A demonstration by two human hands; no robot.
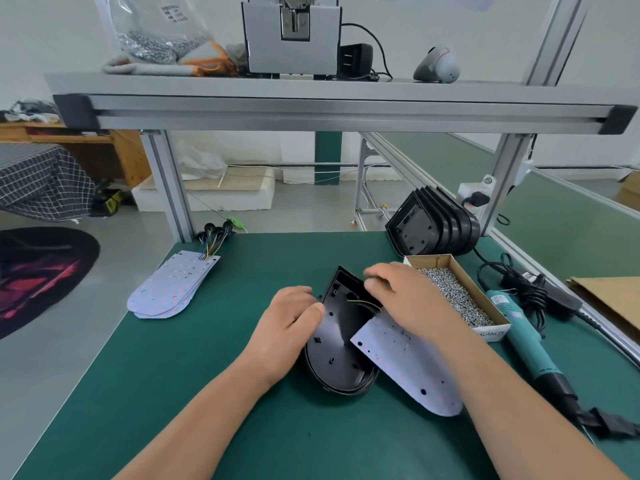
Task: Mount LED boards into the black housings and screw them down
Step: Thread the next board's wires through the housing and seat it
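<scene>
Workbench, head view.

1. Black housing (pixel 337 348): one piece, lying open side up on the green mat (pixel 207 375), near the middle of the bench, rounded end towards the person, pointed end away.
2. LED board (pixel 405 365): one white piece, its upper left edge resting over the housing's right rim, the rest lying on the mat to the right. Its wires (pixel 363 304) run into the housing's far end.
3. Left hand (pixel 291 327): grips the housing at its left rim, thumb laid on the inner face, fingers curled round the outer edge.
4. Right hand (pixel 405 296): over the housing's far end, fingers bent down above the wires. The fingertips are blurred, so whether they pinch the wires or only touch them cannot be told.
5. Spare LED boards (pixel 169 289): a fanned stack, far left of the mat, wires bunched at the far end.
6. Spare housings (pixel 436 226): a row standing on edge, far right of the mat.
7. Screw box (pixel 457 292): open cardboard, full of small silver screws, just right of the right hand.
8. Electric screwdriver (pixel 526 344): teal and black, lying beside the box on its right.
9. Upper shelf (pixel 311 91): carries a grey machine (pixel 291 39) and a clear bag of screws (pixel 156 32).
</scene>
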